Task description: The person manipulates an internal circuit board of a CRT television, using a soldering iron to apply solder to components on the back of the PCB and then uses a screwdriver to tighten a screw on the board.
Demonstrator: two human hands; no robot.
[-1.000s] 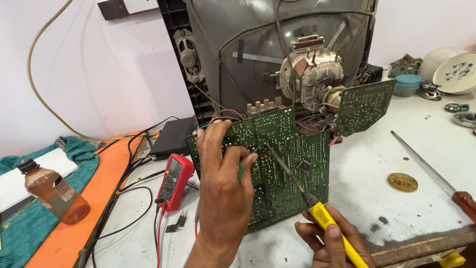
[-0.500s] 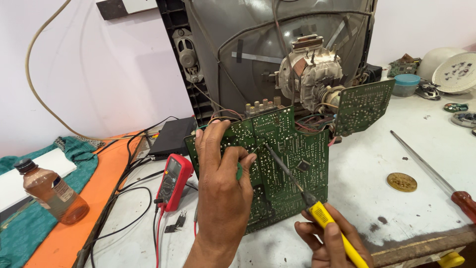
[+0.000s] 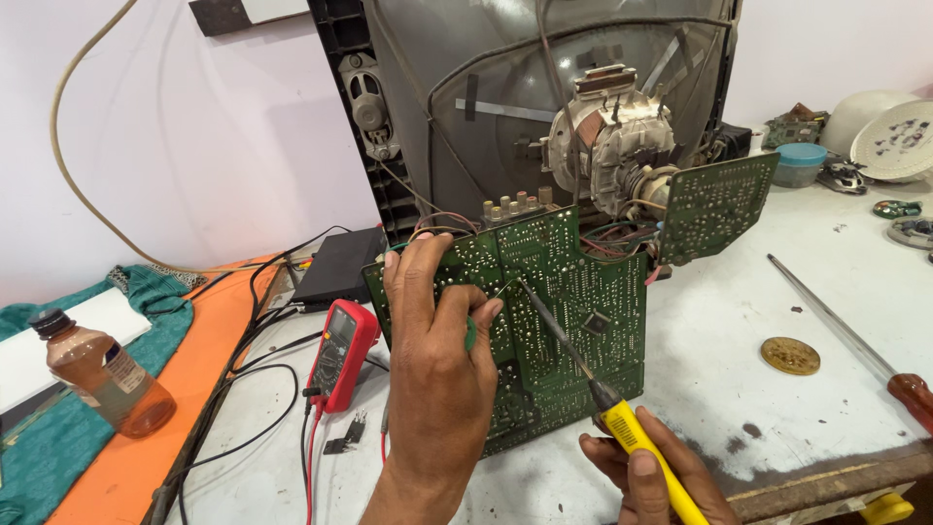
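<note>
A large green circuit board (image 3: 569, 292) stands tilted up on the white bench, its solder side facing me, wired to an opened tube television (image 3: 544, 107) behind it. My left hand (image 3: 437, 369) grips the board's left part, fingers curled over its face. My right hand (image 3: 656, 476) holds a yellow-handled soldering iron (image 3: 622, 418); its thin metal tip rests on the board close to my left fingertips. A smaller green board (image 3: 714, 204) hangs off the tube's neck at the right.
A red multimeter (image 3: 340, 355) with leads lies left of the board. A brown bottle (image 3: 102, 374) stands on an orange surface at far left. A long screwdriver (image 3: 846, 326) and a round brass disc (image 3: 789, 355) lie to the right. Bowls and small parts sit at the back right.
</note>
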